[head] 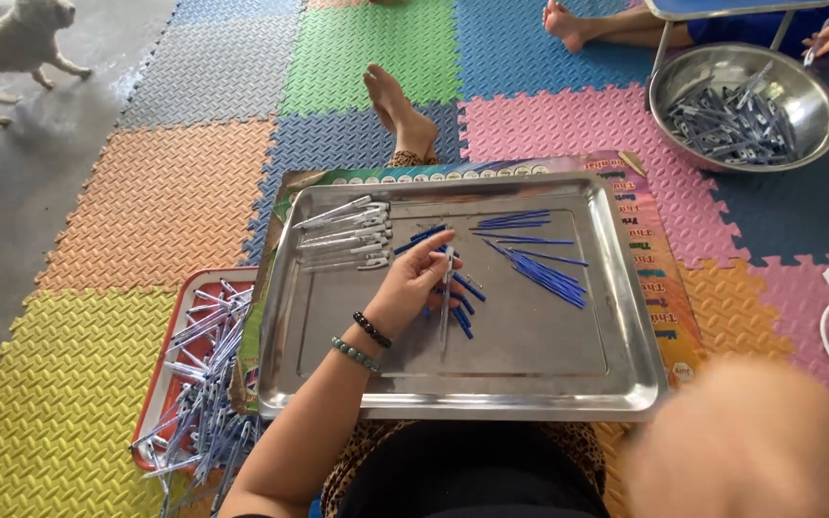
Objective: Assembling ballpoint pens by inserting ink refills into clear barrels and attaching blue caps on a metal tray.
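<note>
— From the head camera, what lies around the left hand [413, 283]?

— It rests on a shiny steel tray [626, 317], with clear pen barrels [347, 235] lined up beyond it and thin blue refills [539, 269] to its right. A red tray [179, 307] of pens sits on the ribbed foam mat [160, 201] at left.

— And the pen [446, 297]?

— Its fingers pinch it by the upper end; its long axis runs nearly straight toward the person, tip resting on the tray.

— The right hand [746, 436]?

— A blur low right; its fingers cannot be made out.
</note>
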